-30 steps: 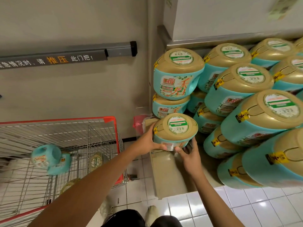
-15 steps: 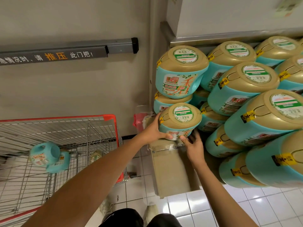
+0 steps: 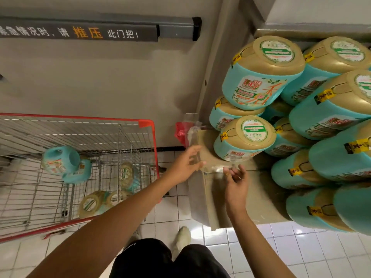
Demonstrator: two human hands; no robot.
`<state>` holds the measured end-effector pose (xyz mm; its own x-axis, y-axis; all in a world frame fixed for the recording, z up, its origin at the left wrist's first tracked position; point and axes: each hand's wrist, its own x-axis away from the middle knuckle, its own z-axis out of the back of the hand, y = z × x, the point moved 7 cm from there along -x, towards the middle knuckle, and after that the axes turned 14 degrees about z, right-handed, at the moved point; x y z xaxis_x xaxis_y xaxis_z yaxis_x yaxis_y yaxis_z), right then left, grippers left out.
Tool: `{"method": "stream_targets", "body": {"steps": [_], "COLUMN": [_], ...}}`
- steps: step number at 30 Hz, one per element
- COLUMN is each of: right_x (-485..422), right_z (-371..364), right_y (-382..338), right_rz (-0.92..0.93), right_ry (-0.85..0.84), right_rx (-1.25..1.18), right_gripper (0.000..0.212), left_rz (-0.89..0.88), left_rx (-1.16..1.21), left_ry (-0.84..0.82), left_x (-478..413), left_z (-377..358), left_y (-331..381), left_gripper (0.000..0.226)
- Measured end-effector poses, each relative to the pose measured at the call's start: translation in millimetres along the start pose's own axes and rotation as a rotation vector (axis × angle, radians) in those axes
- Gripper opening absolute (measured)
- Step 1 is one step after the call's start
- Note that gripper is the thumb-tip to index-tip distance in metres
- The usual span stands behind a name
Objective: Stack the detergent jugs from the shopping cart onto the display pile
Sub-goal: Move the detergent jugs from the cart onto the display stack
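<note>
Now, two bare hands, both empty. Left hand (image 3: 187, 163) spread flat, fingers apart, near the platform (image 3: 230, 197) edge. Right hand (image 3: 235, 181) loose and half curled, fingers apart, pinching nothing. Both just below the jug (image 3: 246, 138), at about 6 and 7 o'clock from it, not touching. Jug lying on its side on the platform, gold cap end facing up, leaning on the pile (image 3: 321, 117) at 3 o'clock. More blue and gold jugs stacked high there, one big one (image 3: 263, 72) at 12 o'clock. Cart (image 3: 80, 167) with a red rim at 9 o'clock, on the white tile floor (image 3: 281, 247). Blue jug (image 3: 60, 160) still inside, plus a few more with gold ends (image 3: 94, 203) down low. Grey door bar (image 3: 100, 29) with writing up at 11 o'clock. Red bag (image 3: 181, 131) tucked by the wall between cart and pile.
</note>
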<state>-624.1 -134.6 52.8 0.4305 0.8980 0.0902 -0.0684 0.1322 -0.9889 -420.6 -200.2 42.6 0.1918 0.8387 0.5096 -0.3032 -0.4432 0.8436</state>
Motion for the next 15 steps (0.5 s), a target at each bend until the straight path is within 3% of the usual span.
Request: {"method": "stream_targets", "body": {"steps": [4,15], "right_x": [44,113], "right_z": [-60,-264], "right_y": [-8,19], "right_rz": [0.03,0.073], "right_ry": [-0.163,-0.594], "right_rx": [0.059,0.253], "right_gripper": [0.027,0.033], "left_rz": [-0.006,0.186], "left_rx": [0.0,0.345], "left_ry": [0.113,0.544], "left_x": [43,144], "left_z": [57,264], "left_y": [-36,-200], "left_gripper": [0.029,0.012]}}
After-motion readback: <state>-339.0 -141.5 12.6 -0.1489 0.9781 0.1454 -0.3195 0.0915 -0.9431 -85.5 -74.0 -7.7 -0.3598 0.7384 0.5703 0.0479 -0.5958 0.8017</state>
